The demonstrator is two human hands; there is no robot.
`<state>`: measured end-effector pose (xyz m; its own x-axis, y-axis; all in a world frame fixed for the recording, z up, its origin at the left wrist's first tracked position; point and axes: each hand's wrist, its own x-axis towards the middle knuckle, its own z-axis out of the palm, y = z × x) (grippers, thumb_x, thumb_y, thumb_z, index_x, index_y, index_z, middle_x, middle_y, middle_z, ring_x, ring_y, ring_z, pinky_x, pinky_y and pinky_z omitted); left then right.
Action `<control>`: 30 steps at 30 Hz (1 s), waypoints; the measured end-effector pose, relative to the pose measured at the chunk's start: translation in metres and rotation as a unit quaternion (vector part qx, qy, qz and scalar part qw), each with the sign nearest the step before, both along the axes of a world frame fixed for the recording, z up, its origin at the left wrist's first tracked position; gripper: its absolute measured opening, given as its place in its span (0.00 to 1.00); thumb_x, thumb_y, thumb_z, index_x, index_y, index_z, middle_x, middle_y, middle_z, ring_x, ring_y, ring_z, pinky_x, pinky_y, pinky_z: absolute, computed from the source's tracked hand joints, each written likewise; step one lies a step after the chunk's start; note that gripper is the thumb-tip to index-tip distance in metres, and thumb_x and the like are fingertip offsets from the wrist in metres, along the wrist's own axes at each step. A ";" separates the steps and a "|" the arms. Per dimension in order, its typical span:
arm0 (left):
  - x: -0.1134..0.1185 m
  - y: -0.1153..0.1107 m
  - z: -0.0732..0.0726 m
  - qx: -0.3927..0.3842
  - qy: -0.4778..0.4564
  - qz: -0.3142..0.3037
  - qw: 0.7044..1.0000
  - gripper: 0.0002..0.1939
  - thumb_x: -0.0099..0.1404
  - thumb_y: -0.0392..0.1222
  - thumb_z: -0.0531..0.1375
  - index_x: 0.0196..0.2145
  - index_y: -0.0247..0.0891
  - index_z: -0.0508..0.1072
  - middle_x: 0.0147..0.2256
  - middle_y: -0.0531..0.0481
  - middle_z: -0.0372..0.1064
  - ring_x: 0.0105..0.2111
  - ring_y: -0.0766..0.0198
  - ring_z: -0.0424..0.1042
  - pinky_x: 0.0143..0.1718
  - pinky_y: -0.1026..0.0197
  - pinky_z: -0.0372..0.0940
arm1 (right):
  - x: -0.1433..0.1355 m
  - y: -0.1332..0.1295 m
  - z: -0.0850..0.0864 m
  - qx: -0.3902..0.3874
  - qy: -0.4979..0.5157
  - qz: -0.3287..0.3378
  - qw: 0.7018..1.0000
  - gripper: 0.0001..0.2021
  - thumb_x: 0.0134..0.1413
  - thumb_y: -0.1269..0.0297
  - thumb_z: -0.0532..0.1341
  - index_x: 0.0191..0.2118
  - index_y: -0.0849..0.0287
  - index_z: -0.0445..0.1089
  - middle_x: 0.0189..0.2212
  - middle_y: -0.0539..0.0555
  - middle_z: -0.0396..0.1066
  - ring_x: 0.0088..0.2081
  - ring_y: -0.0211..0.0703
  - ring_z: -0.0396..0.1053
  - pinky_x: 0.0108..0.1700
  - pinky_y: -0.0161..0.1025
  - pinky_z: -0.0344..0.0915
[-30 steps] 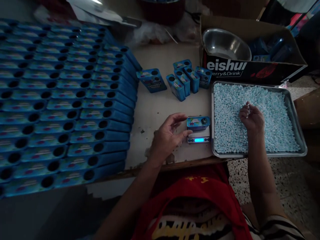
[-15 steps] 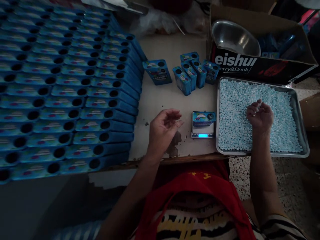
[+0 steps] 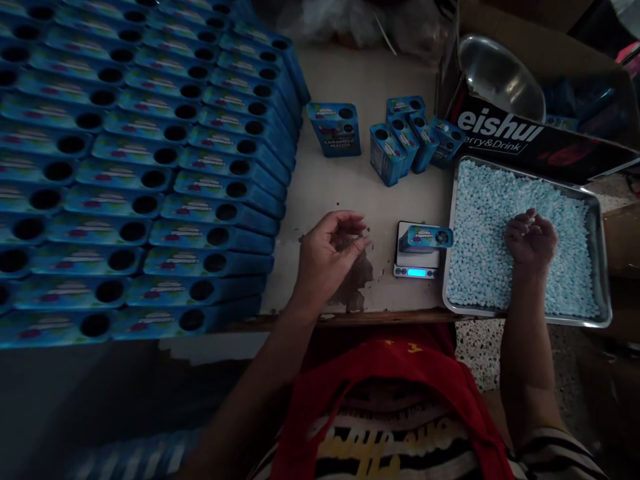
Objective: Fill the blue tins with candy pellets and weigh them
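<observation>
My left hand [image 3: 333,250] hovers over the worn tabletop, fingers curved and apart, holding nothing. To its right is a small digital scale [image 3: 417,261] with a lit blue display. A blue candy box [image 3: 423,237] with a round dark hole in its top stands on the scale. My right hand [image 3: 533,237] is above the metal tray [image 3: 453,233], palm turned up and fingers curled around a few small candies. Loose pale blue and white candies [image 3: 500,273] fill that tray. Exactly how many are in the fingers I cannot tell.
Rows of blue boxes [image 3: 150,207] cover the left side. Several more boxes [image 3: 387,157] stand behind the scale, and a single box [image 3: 336,130] is left of them. A black carton [image 3: 540,137] behind the tray holds a metal bowl [image 3: 500,73] and other blue boxes.
The whole view has shifted slightly, so the scale and tray appear farther right. My left hand has stayed near its place, and my right hand is still curled over the tray.
</observation>
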<state>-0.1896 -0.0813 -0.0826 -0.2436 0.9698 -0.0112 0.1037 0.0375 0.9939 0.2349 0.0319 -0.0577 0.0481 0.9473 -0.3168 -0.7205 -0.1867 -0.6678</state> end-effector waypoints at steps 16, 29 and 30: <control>0.027 -0.003 -0.001 0.034 0.040 -0.061 0.997 0.26 0.60 0.47 0.76 0.54 0.42 0.77 0.48 0.45 0.81 0.49 0.55 0.81 0.56 0.49 0.76 | -0.004 0.001 -0.007 -0.001 -0.133 0.053 0.990 0.08 0.62 0.62 0.71 0.34 0.54 0.71 0.27 0.46 0.69 0.23 0.31 0.58 0.22 0.28 0.56; 0.075 0.037 -0.029 0.094 0.080 -0.132 0.983 0.20 0.69 0.48 0.71 0.55 0.43 0.76 0.50 0.45 0.81 0.50 0.53 0.82 0.55 0.51 0.76 | -0.053 -0.024 -0.001 0.225 -0.556 0.089 0.796 0.13 0.50 0.55 0.77 0.42 0.50 0.85 0.53 0.54 0.82 0.58 0.53 0.75 0.64 0.48 0.67; 0.079 0.044 -0.023 0.133 0.109 -0.133 0.976 0.18 0.70 0.47 0.70 0.55 0.42 0.77 0.49 0.45 0.81 0.50 0.53 0.81 0.55 0.51 0.76 | -0.057 -0.023 -0.001 0.209 -0.529 0.069 0.820 0.13 0.51 0.54 0.77 0.42 0.51 0.84 0.51 0.53 0.83 0.55 0.51 0.76 0.60 0.46 0.69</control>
